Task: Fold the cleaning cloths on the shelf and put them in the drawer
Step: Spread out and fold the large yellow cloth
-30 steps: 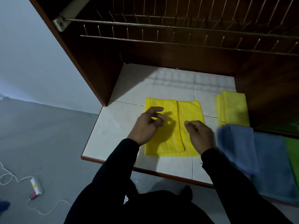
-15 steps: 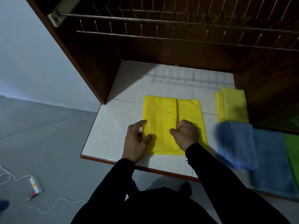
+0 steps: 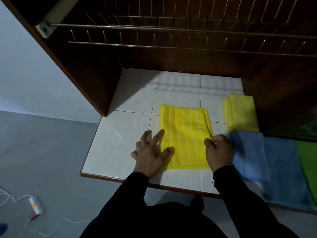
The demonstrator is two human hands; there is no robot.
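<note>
At the far left, on the grey floor, a white power strip point(image 3: 36, 204) with its trailing cable lay well apart from the work area. The tiled shelf point(image 3: 120, 134) projected from a dark wooden cabinet, with a wire rack point(image 3: 171, 36) mounted above it.

The left hand point(image 3: 151, 152) was spread, fingers straight, its fingertips resting on the left edge of the striped yellow cloth point(image 3: 186, 136). That cloth lay flat at the middle of the shelf, folded to a narrow rectangle with a folded edge running down its right side. The right hand point(image 3: 218, 152) was at the cloth's lower right edge with fingers curled; it appeared to pinch that edge, though the contact was not plainly shown.

Right of it, a blurred blue cloth point(image 3: 248, 155) lay partly over a larger blue cloth point(image 3: 288, 172), touching the right hand's far side. Behind these sat a folded plain yellow cloth point(image 3: 240, 112), and a green cloth point(image 3: 308, 160) showed at the frame's right edge. No drawer was in view.

Assessment: the fold of the striped cloth was in hand and near complete. The next move likely called for one further fold, near edge to far edge, with the left hand steadying, so the layers did not slip.
</note>
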